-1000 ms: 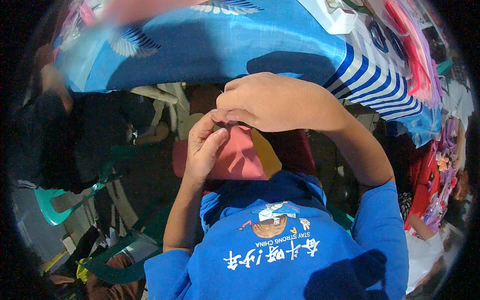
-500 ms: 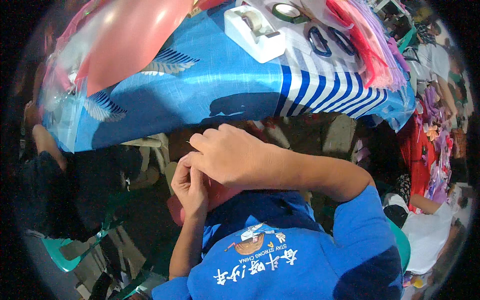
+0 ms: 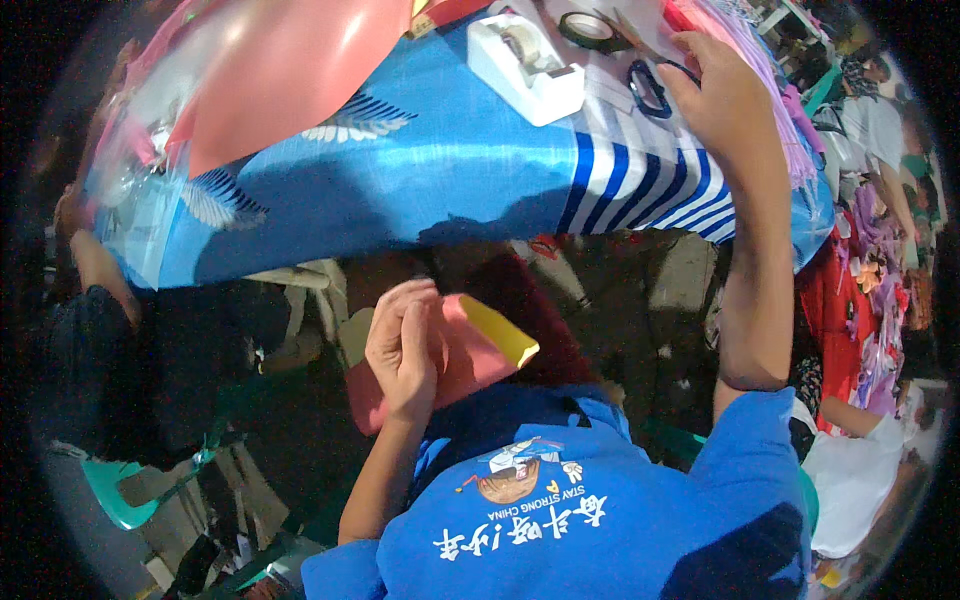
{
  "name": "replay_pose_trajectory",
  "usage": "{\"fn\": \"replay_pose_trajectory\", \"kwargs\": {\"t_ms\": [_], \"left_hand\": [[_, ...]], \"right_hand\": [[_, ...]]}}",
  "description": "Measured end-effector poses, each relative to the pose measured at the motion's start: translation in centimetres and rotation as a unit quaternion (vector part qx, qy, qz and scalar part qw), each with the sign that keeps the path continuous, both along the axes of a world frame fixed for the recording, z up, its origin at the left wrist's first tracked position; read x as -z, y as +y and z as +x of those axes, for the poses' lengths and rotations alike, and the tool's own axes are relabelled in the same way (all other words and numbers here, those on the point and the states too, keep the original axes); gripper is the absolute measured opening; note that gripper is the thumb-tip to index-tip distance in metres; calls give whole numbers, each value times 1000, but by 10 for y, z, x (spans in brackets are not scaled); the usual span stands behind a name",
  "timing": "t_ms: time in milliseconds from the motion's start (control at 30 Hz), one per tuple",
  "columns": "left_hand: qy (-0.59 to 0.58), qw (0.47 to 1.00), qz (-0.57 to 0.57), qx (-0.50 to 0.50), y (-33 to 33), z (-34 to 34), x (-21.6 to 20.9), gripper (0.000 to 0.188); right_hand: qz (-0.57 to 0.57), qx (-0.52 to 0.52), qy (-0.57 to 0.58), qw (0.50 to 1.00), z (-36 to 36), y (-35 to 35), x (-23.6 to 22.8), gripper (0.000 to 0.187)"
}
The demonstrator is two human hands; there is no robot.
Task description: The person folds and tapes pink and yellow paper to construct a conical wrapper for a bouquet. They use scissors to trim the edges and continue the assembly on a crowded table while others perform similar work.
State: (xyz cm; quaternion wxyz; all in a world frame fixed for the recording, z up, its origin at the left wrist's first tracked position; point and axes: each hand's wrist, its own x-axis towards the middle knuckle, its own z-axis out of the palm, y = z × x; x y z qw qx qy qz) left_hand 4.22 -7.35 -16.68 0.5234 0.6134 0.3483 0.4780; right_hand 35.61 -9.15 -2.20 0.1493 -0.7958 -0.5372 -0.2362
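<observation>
My left hand [image 3: 402,345] pinches a sheet of pink paper [image 3: 470,352], rolled or folded so that its yellow inner side shows at the right end. The paper is held above my lap, in front of the table's edge. At the table's far right, my right hand [image 3: 722,95] has its thumb and fingers apart around one handle of a pair of scissors [image 3: 652,108] with dark blue loops. Part of that handle is hidden by the thumb. The blades point away, towards a roll of green-edged tape [image 3: 594,30].
A white tape dispenser [image 3: 535,90] stands left of the scissors on a blue and striped tablecloth [image 3: 400,195]. Large pink sheets [image 3: 290,70] cover the table's left. Pink and purple wrapping material [image 3: 800,130] lies along the right side. Other people sit at both sides.
My right hand has left the pink paper and moved up and right to the scissors. The left hand keeps the paper, whose yellow inside now shows.
</observation>
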Motion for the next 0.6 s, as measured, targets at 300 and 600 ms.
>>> {"fn": "replay_pose_trajectory", "kwargs": {"t_ms": [300,600], "left_hand": [[-8,999,44,-30,6,-10,0,37],[21,996,46,-66,6,-17,3,44]], "right_hand": [[-206,58,24,976,46,25,18,50],[-368,108,108,917,48,53,0,58]]}}
